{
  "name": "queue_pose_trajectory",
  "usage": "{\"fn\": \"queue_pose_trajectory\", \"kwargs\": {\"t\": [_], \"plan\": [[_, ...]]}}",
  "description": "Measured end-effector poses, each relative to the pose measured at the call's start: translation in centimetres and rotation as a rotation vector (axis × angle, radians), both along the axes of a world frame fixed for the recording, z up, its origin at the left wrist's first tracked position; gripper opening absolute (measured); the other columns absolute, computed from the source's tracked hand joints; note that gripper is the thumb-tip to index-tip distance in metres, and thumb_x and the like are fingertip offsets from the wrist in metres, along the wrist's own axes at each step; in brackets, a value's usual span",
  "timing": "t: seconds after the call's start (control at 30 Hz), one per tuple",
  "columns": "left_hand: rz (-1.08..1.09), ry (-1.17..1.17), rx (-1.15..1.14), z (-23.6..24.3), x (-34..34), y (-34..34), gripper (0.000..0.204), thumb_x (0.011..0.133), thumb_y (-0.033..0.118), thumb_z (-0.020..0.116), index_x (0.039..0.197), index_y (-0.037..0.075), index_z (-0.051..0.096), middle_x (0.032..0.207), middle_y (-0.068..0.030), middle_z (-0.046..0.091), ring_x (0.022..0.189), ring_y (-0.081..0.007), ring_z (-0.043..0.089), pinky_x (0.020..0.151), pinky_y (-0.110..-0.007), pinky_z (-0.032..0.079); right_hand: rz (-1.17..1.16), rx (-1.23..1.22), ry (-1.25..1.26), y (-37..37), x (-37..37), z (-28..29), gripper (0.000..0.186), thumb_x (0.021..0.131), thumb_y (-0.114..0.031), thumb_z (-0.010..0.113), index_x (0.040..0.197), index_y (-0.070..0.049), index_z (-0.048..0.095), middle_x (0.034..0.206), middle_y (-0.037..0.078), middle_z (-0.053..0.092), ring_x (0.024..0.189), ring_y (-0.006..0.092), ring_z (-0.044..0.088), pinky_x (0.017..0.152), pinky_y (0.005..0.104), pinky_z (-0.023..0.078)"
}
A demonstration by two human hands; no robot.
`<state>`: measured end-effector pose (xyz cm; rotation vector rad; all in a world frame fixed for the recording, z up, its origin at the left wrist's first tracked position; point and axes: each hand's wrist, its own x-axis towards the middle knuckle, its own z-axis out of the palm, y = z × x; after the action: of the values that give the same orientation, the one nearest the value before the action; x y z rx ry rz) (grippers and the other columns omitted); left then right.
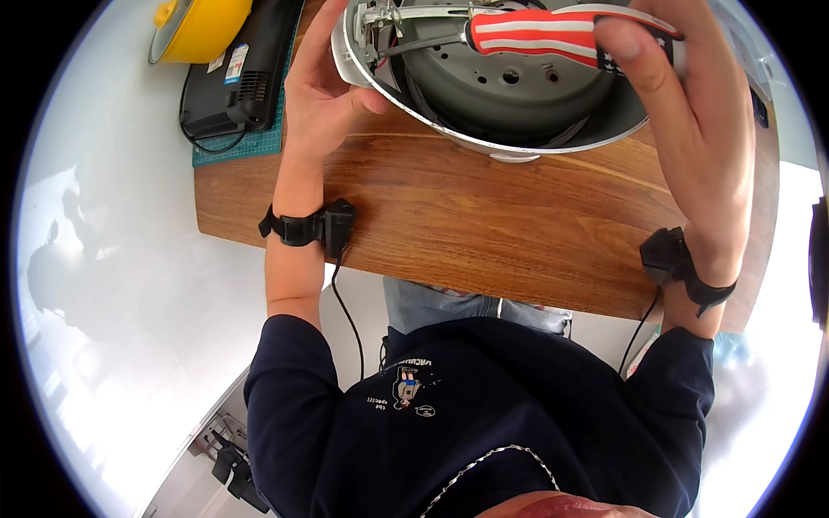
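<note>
Red and white stripes mark the handle of a hand tool (535,33), seen in the head view. Right hand (695,104) grasps its dark, starred end, thumb laid along the top; the dark metal shaft runs across toward the left hand (319,104) and ends among metal parts just beside it. Left hand grips the near left edge of an open, pale-rimmed housing (348,60), thumb at the rim; its other fingers are partly hidden. Between the hands, inside the housing: a grey round metal pan (484,99) with holes. Below both hands: brown wooden table (484,216). Left of the left hand: black vented device (246,69) on a green mat (259,147), yellow bowl-shaped object (207,30) beyond. Black straps (300,230) circle both wrists.
</note>
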<state>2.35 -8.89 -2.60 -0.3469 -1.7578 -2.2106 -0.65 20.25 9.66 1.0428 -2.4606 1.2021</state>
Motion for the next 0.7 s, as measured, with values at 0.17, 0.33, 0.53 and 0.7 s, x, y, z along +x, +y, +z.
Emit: {"fn": "queue_pose_trajectory", "kwargs": {"t": [0.17,0.33,0.53,0.7], "plan": [[0.057,-0.021,-0.08,-0.3,0.5,-0.7,0.117,0.066,0.018,0.098,0.16,0.003,0.029,0.158,-0.0149,0.045,0.14,-0.0245,0.051,0.115,-0.041,0.043,-0.218,-0.072,0.073,-3.7,0.7,-1.2,0.051,0.096,-0.033,0.071,0.127,0.002,0.051,0.087,0.006,0.057,0.08,0.0116,0.054,0.07,0.0255,0.043],[-0.004,-0.001,-0.063,0.1,-0.4,-0.5,0.12,0.065,0.019,0.098,0.161,0.004,0.028,0.159,-0.0151,0.044,0.14,-0.0247,0.051,0.115,-0.041,0.043,0.032,0.089,-0.027,0.6,0.6,1.8,0.047,0.095,-0.025,0.071,0.126,0.003,0.051,0.097,0.007,0.057,0.085,0.0136,0.055,0.08,0.0278,0.048],[0.015,-0.013,-0.038,0.1,0.3,-0.5,0.123,0.064,0.019,0.099,0.162,0.004,0.025,0.159,-0.0155,0.044,0.14,-0.0253,0.05,0.116,-0.042,0.043,-0.103,0.033,0.177,-1.9,0.3,-1.1,0.041,0.097,-0.025,0.068,0.123,0.003,0.052,0.102,0.009,0.058,0.088,0.0131,0.056,0.082,0.0264,0.049],[0.015,0.002,-0.034,-0.2,0.0,-0.7,0.123,0.065,0.018,0.099,0.162,0.005,0.025,0.158,-0.0157,0.046,0.139,-0.0253,0.052,0.115,-0.042,0.044,-0.018,-0.04,-0.033,-0.3,0.5,-0.7,0.036,0.098,-0.024,0.068,0.118,0.003,0.056,0.101,0.01,0.061,0.09,0.0129,0.058,0.081,0.0261,0.049]]}}
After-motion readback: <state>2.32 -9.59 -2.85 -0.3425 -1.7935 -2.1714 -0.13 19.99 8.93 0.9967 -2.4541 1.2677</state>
